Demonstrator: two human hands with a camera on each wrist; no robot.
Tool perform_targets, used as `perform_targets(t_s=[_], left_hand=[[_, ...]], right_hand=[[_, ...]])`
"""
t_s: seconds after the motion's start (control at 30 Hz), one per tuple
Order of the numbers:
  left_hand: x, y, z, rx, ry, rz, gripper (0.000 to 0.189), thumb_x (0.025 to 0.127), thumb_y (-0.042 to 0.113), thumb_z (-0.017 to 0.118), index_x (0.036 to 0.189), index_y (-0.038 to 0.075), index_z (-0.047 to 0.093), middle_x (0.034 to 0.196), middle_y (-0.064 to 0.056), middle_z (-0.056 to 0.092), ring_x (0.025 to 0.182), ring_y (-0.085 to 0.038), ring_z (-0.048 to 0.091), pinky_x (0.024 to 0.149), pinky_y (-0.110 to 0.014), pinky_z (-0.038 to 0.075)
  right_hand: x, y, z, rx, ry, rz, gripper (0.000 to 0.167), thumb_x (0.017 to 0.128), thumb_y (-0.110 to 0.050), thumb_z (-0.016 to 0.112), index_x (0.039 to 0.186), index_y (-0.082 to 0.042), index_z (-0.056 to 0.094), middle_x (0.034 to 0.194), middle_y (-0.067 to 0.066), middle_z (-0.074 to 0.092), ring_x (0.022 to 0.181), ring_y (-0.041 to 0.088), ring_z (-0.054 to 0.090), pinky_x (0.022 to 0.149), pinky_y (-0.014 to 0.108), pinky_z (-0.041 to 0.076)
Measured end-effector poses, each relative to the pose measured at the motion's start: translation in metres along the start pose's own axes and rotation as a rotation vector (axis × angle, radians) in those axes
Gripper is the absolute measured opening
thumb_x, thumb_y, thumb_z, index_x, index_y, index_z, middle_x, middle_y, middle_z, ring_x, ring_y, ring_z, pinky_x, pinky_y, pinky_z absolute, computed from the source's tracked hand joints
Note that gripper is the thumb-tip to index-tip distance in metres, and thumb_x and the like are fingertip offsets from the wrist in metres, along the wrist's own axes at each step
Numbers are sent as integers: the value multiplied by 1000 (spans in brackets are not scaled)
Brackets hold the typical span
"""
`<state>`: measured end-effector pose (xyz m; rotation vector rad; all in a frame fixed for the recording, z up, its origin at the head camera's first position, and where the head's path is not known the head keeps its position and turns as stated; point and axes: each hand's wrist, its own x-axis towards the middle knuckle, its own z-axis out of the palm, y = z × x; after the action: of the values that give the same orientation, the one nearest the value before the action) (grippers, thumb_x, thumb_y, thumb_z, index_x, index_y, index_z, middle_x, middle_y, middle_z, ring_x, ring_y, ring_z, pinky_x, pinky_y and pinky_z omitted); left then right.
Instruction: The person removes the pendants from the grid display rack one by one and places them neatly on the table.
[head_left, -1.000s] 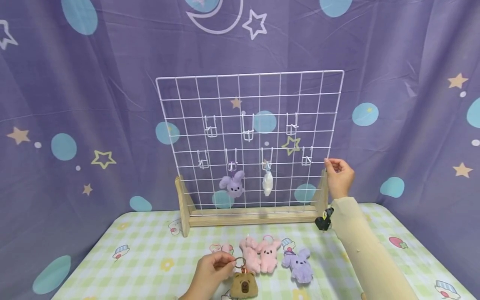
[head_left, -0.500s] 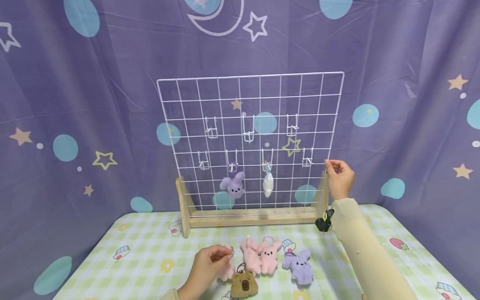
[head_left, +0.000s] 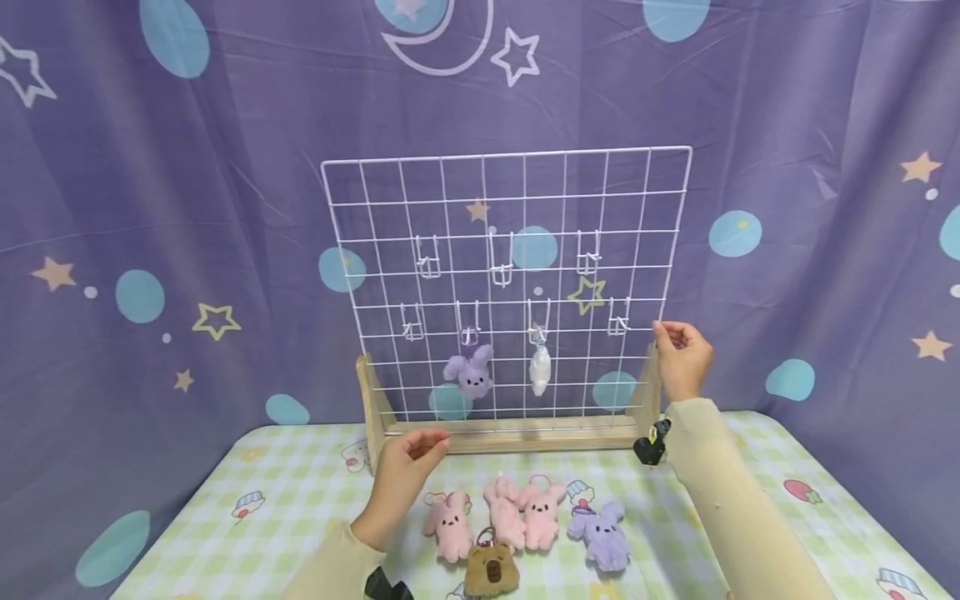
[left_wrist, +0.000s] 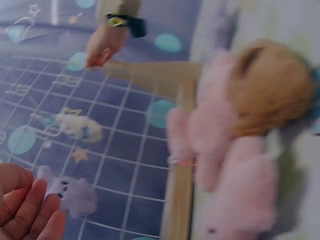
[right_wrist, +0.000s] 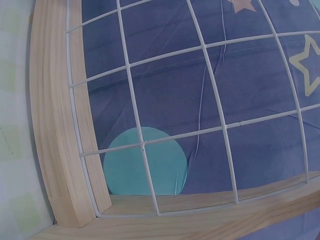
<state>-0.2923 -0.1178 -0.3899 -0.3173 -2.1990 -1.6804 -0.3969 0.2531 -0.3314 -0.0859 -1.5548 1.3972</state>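
Observation:
My right hand (head_left: 684,360) pinches the right edge of a white wire grid rack (head_left: 504,152) that stands in a wooden base (head_left: 510,437). In the head view my left hand (head_left: 408,475) is raised in front of the rack's lower left, fingers loosely bent, holding nothing; its fingers (left_wrist: 32,210) also show in the left wrist view. Below it on the table lie a brown capybara keychain (head_left: 491,571), several pink rabbit plush keychains (head_left: 452,529) and a purple one (head_left: 603,540). On the rack's hooks hang a purple rabbit plush (head_left: 472,377) and a white plush (head_left: 540,371).
Several white hooks (head_left: 428,265) on the grid carry nothing. A green checkered cloth (head_left: 202,508) covers the table. Behind the rack hangs a purple curtain (head_left: 225,167) with stars and blue ovals.
My left hand has let go of the capybara keychain's ring and risen up toward the rack, uncovering the left pink rabbit. The right hand stays on the grid's edge.

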Motion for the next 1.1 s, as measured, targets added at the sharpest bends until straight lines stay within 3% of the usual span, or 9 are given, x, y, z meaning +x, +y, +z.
perform_targets(t_s=[0.3, 0.4, 0.63, 0.93, 1.1], left_hand=[[12, 35, 0, -27, 31, 29, 15, 86, -1, 64, 97, -11, 66, 94, -23, 68, 70, -5, 56, 63, -16, 46], [21, 32, 1, -44, 29, 40, 15, 86, 0, 65, 97, -9, 66, 94, -22, 68, 71, -6, 57, 64, -16, 46], [52, 5, 8, -39, 80, 86, 13, 85, 5, 68, 95, -3, 69, 93, -15, 70, 73, -5, 60, 67, -16, 49], [78, 19, 14, 9, 173, 140, 14, 83, 7, 70, 94, -1, 71, 90, -13, 71, 70, -7, 60, 62, -16, 47], [89, 25, 17, 16, 185, 143, 14, 84, 7, 69, 96, 1, 71, 92, -12, 71, 72, -8, 60, 62, -15, 47]], right_hand=[[-1, 0, 0, 9, -6, 9, 21, 84, -10, 71, 89, 10, 66, 66, -20, 55, 61, -5, 51, 59, 8, 42], [0, 1, 0, 10, -6, 5, 21, 84, -9, 70, 89, 11, 66, 66, -19, 55, 61, -5, 51, 59, 7, 41], [2, 2, -1, 16, -17, -8, 22, 84, -8, 70, 90, 12, 66, 69, -13, 57, 62, -5, 51, 59, 7, 41], [0, 1, 0, -8, -10, 1, 22, 85, -13, 71, 89, 8, 66, 65, -24, 54, 63, -5, 52, 61, 9, 43], [1, 1, -1, -7, -17, -6, 23, 85, -12, 71, 90, 9, 66, 65, -25, 54, 62, -5, 52, 60, 9, 43]])
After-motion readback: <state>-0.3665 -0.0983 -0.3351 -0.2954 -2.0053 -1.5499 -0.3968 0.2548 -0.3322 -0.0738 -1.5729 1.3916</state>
